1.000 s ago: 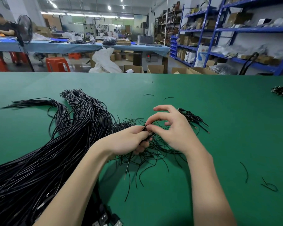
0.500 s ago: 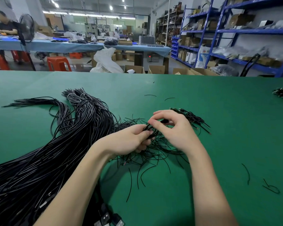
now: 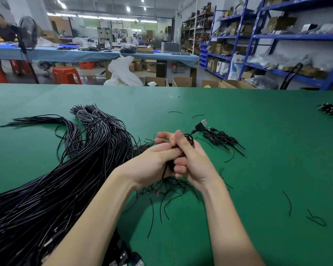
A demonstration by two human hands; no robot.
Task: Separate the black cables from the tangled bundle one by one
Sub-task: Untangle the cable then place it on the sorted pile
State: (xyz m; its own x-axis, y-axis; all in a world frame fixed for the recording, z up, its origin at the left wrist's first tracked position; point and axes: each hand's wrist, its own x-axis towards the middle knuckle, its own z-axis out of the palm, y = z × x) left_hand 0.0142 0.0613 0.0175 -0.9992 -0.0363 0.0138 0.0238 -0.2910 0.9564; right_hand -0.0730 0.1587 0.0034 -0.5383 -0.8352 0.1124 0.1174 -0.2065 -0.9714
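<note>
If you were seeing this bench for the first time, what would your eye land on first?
First, the great bundle of black cables sweeping across the left of the green table. Next, at the centre, the left hand and right hand clasped together round a coiled cable, its USB plug sticking up behind the fingers. Just right of them lies a small pile of short cables.

Black cables (image 3: pixel 69 181) on a green table (image 3: pixel 258 150) — blue shelving (image 3: pixel 273 37), orange stools (image 3: pixel 65 74).
</note>
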